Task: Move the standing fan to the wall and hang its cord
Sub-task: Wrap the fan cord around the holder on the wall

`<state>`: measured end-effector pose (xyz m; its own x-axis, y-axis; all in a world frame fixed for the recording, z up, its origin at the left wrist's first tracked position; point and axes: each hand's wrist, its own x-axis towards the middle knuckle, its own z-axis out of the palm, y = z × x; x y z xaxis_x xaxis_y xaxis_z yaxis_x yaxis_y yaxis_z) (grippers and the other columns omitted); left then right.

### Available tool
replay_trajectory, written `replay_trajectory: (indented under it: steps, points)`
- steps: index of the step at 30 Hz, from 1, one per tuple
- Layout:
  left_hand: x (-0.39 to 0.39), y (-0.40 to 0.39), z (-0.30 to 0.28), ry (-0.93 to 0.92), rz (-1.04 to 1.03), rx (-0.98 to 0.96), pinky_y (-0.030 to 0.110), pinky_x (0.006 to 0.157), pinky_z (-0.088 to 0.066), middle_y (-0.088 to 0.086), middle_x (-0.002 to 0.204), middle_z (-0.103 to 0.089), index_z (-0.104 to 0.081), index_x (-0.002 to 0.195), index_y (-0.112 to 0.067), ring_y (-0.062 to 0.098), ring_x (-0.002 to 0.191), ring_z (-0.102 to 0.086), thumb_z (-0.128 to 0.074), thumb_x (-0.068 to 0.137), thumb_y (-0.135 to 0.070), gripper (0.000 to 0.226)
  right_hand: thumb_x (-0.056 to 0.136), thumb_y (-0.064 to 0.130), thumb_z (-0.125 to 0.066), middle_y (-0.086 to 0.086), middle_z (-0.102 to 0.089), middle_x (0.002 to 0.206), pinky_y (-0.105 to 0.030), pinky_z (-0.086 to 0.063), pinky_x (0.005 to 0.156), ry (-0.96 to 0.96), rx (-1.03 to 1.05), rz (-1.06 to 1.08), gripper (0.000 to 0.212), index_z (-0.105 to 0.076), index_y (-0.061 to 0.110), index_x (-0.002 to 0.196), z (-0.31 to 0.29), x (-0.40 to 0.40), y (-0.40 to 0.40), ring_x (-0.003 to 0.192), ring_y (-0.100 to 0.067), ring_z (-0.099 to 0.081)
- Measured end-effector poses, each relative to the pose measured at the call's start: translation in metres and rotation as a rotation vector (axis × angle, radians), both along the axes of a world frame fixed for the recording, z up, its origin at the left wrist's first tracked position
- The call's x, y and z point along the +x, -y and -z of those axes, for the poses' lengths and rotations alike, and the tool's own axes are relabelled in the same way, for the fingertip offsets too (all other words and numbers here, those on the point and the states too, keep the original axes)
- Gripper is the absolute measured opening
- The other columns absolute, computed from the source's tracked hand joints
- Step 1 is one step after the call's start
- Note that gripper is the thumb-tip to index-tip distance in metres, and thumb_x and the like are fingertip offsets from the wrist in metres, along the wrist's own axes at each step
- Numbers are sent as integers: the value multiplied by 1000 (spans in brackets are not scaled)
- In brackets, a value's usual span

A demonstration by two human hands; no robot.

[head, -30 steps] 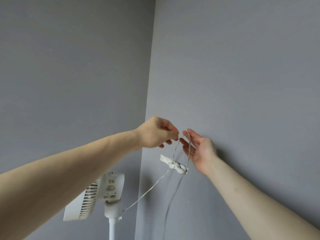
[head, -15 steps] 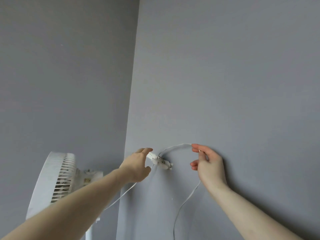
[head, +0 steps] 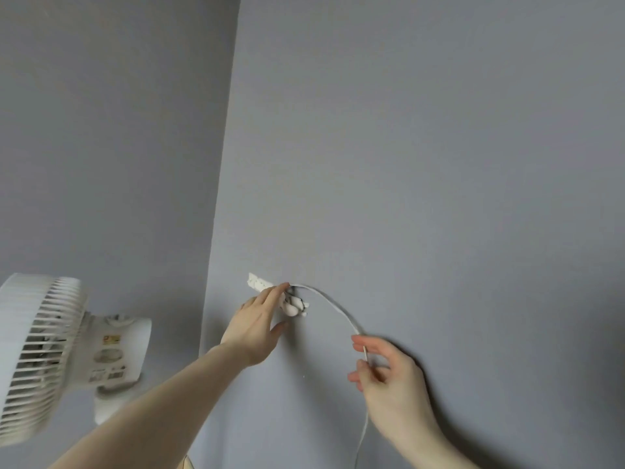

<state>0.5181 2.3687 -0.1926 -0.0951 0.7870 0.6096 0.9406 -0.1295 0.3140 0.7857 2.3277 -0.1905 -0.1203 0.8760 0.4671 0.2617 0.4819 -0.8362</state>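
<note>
Fan cord (head: 333, 308), thin and white, bends in an arch across the grey wall (head: 422, 147) in the lower middle of the frame. One end goes up to a small white hook (head: 295, 307) stuck on the wall, and the other end drops down past the bottom edge.

The left hand (head: 257, 328) reaches up from the lower left with the arm stretched out long. Its fingers are out straight and pressed flat by the hook, with the fingertip (head: 283, 286) touching where the cord meets it. It is open and does not grip anything. A white strip (head: 258, 282) pokes out above this hand.

The right hand (head: 389, 377) comes up from the lower right, just below the hook. Its thumb and fingers are curled in and pinch the cord, which runs through them.

The white standing fan (head: 44, 357) is at the left edge of the frame, close to the corner of the room. Its round cage looks blurry.
</note>
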Motion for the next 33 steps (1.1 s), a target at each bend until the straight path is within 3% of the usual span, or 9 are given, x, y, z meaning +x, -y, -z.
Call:
replay_trajectory:
  steps: [4,7,11,14,17,23,28,30,33]
  points:
    - [-9,-9,1,-30,-24,85,35,100,-40,-12,140,-48,-30,153,-40,22,119,-52,-57,97,-40,62,79,2,-61,22,-72,94,-34,-61,72,166,-53,-1,53,-71,50,97,26,-14,-3,62,-18,-72]
    - [-13,-13,0,-28,-7,142,33,97,-43,-15,136,-51,-44,146,-38,19,115,-51,-59,97,-41,51,78,4,-61,17,-73,93,-27,-59,75,234,-109,-5,48,-68,48,95,40,-29,-5,65,-14,-72]
    - [-19,-16,1,-97,10,185,32,97,-45,-21,139,-53,-49,143,-35,17,117,-51,-58,96,-43,49,80,8,-64,12,-71,97,-21,-56,82,298,-193,-33,46,-60,52,94,54,-50,-13,78,-5,-70]
    - [-22,-16,3,-141,34,225,34,94,-48,-21,139,-54,-50,142,-37,16,116,-53,-56,96,-45,47,80,16,-68,13,-67,112,-20,-52,91,368,-249,-65,44,-57,45,110,63,-63,-21,93,-4,-67]
    - [-24,-19,4,-155,67,248,29,88,-52,-23,138,-53,-53,139,-40,13,116,-52,-56,98,-45,42,79,24,-68,8,-64,119,-21,-48,97,417,-305,-89,58,-54,31,135,69,-79,-31,104,-7,-65]
    - [-28,-26,1,-184,109,245,28,80,-52,-23,135,-51,-57,133,-45,8,114,-51,-55,99,-45,34,82,24,-67,3,-50,145,-28,-39,112,425,-334,-116,76,-39,21,152,66,-118,-43,130,-13,-52]
    - [-34,-29,-1,-186,139,249,23,75,-46,-23,134,-54,-60,131,-44,9,113,-51,-58,99,-41,32,85,18,-65,-1,-49,146,-24,-38,109,392,-385,-113,72,-38,19,152,60,-146,-56,132,-16,-50]
    - [-38,-26,-1,-205,155,263,24,74,-48,-23,135,-52,-56,135,-41,9,113,-50,-57,99,-29,38,87,15,-63,-1,-46,149,-20,-38,103,392,-413,-136,70,-38,19,152,58,-154,-62,134,-17,-48]
    - [-52,-23,8,-11,99,255,27,77,-51,-20,138,-46,-46,139,-39,7,115,-50,-53,87,-9,60,87,9,-58,1,-51,142,-20,-41,94,372,-445,-161,66,-42,19,151,53,-167,-73,126,-16,-53]
